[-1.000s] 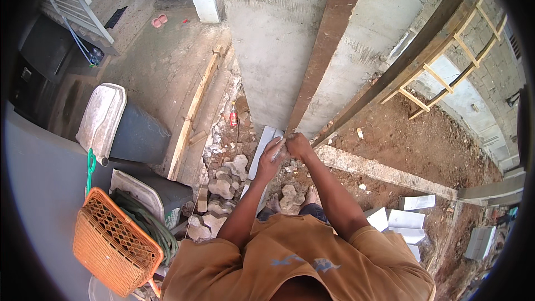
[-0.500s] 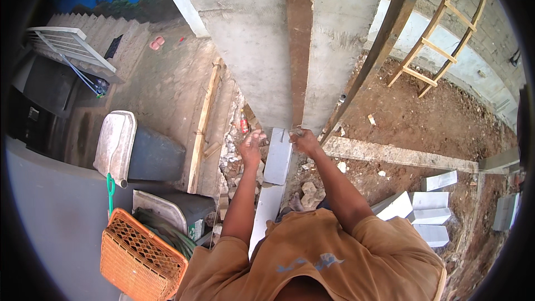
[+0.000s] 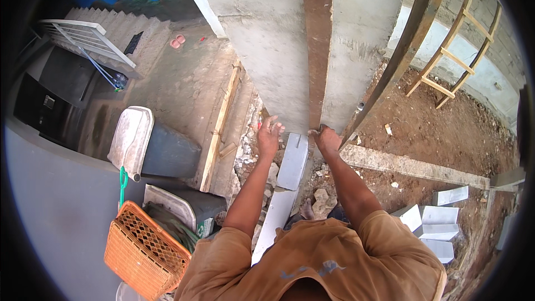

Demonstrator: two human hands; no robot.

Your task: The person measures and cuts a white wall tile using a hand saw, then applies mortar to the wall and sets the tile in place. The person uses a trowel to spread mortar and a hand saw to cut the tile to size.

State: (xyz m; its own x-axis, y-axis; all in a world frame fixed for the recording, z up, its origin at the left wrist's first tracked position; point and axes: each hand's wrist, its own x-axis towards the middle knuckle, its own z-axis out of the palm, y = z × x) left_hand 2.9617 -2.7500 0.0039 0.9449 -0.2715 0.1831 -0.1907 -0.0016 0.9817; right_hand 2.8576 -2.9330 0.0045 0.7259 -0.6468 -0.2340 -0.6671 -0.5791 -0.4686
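Ahead of me a light grey block (image 3: 292, 160) lies at the foot of a brown upright post (image 3: 318, 50), end to end with another pale block (image 3: 276, 217) nearer my body. My left hand (image 3: 268, 138) is raised just left of the far block, fingers spread and holding nothing. On the other side, my right hand (image 3: 328, 139) is by the block's far right corner, close to the post's base. Its fingers are curled together; whatever may be in them is too small to make out.
Several loose white blocks (image 3: 437, 214) lie on the soil at right. Beyond them a wooden ladder (image 3: 458, 60) leans on a wall, and a slanted brown beam (image 3: 398, 50) rises right of the post. At left stand a lidded grey bin (image 3: 170, 153), an orange wicker basket (image 3: 146, 251) and a wooden plank (image 3: 220, 128).
The whole scene has shifted rightward in view. My left hand has risen and opened its fingers, now covering most of a small red item. My right hand stays near the post, fingers still curled.
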